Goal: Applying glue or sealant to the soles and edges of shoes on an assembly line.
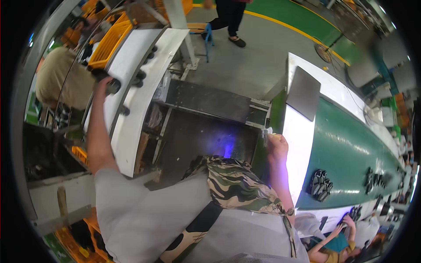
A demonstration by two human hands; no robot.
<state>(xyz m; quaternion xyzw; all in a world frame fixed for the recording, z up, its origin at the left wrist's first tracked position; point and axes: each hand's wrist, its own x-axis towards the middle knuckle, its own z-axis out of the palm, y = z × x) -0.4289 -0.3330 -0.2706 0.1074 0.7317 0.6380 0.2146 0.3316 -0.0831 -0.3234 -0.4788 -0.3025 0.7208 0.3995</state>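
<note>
My left arm reaches out to the far left over a white shelf. There my left hand (103, 84) is closed on a dark shoe-like piece (113, 86), whose exact kind I cannot make out. Several small dark pieces (139, 78) sit along the edge between the white shelves. On the right, beside the white edge of the conveyor, my right hand (277, 148) is closed in a pinch. A small crumpled whitish piece (268, 131) with a greyish part sticks out from its fingertips.
A green conveyor belt (342, 149) runs along the right, with black sandals (321, 186) on it. A dark flat board (303, 93) lies at its far end. An orange crate (110, 44) stands beyond the left shelf (131, 127). Other people work at left and lower right; one stands ahead.
</note>
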